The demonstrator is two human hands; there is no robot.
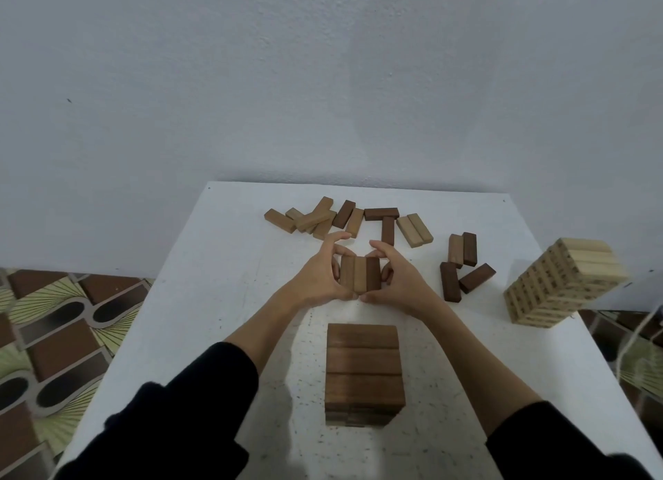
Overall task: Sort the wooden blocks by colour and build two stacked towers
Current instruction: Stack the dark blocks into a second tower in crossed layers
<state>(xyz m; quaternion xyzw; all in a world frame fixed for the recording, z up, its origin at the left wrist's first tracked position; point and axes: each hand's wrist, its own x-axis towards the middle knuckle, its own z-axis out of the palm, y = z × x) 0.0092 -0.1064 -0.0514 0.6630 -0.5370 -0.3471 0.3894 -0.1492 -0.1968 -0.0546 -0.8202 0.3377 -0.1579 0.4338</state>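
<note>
Three brown blocks (pixel 360 274) lie side by side at the table's middle, squeezed together between my two hands. My left hand (pixel 319 271) curls round their left side, thumb near their front end and fingers over the far end. My right hand (pixel 398 276) mirrors it on the right side. In front of me stands the dark brown tower (pixel 364 368), its top layer of three blocks lying crosswise. The pale tower (pixel 563 285) stands at the table's right edge.
Several loose light and dark blocks (pixel 315 219) lie scattered along the far side of the white table (pixel 222 300). More dark blocks (pixel 462 264) lie right of my hands. A wall rises behind; patterned floor shows on both sides.
</note>
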